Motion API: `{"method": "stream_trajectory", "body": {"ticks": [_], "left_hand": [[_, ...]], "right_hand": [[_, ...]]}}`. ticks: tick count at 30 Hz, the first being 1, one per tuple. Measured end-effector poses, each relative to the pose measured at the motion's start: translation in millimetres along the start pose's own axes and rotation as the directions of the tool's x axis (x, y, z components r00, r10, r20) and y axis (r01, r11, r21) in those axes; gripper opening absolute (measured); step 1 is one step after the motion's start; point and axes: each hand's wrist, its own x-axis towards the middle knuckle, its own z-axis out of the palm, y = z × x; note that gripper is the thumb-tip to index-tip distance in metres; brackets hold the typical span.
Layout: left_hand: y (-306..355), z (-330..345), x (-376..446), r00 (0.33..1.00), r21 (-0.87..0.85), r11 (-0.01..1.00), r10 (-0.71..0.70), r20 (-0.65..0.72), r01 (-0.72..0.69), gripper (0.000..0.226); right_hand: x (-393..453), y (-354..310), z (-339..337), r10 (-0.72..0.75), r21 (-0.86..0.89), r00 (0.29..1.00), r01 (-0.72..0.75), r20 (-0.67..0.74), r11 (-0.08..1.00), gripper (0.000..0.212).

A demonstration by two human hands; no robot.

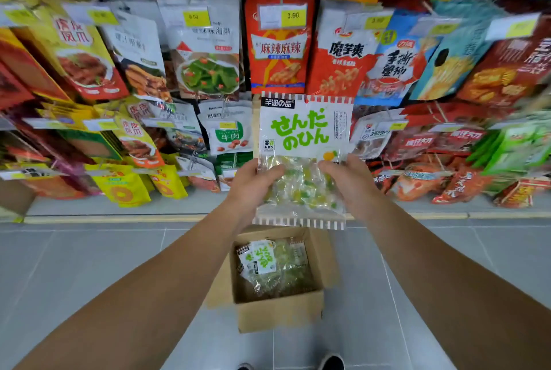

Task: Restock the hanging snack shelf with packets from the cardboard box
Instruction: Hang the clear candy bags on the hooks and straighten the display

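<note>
Left hand (252, 180) and right hand (343, 180) grip one candy packet (304, 143) upright before the shelf (277, 41), above the open box (280, 310).

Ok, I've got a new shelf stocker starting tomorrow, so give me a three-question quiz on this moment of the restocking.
1. True or false: both hands grip the candy packet.
2. Where is the cardboard box? A) on the floor in front of the person's feet B) on a shelf C) under the left arm
3. Fill in: more packets of the same kind lie in the ____.

Key
1. True: the left hand and the right hand hold its lower half, one at each side, in front of the hanging snack shelf.
2. A.
3. Box: the packets in the box carry the same white and green label.
</note>
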Motion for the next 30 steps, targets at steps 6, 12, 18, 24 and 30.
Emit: {"method": "stream_trajectory", "body": {"ticks": [6,12,18,24,30], "left_hand": [[86.7,37.5,-24.1,0.99,0.082,0.991,0.098,0.101,-0.106,0.01],[151.1,127.1,-41.6,0.948,0.11,0.961,0.225,0.224,-0.255,0.065],[195.2,236.0,-62.0,0.918,0.061,0.94,0.311,0.246,-0.335,0.05],[246.3,357.1,-89.8,0.858,0.08,0.865,0.472,0.202,-0.495,0.013],[304.9,444.8,-94.8,0.801,0.085,0.805,0.563,0.206,-0.587,0.018]], "right_hand": [[-48.7,-79.4,-48.9,-0.092,0.056,0.99,0.098,-0.108,0.994,0.015],[-79.1,-131.0,-144.5,-0.213,0.091,0.959,0.233,-0.187,0.968,0.027],[-95.4,-171.8,-255.6,-0.319,0.081,0.917,0.346,-0.238,0.935,0.024],[-109.8,-214.5,-376.0,-0.441,0.073,0.867,0.468,-0.23,0.881,0.021],[-99.6,-266.2,-465.2,-0.505,0.107,0.821,0.546,-0.264,0.831,0.016]]}}
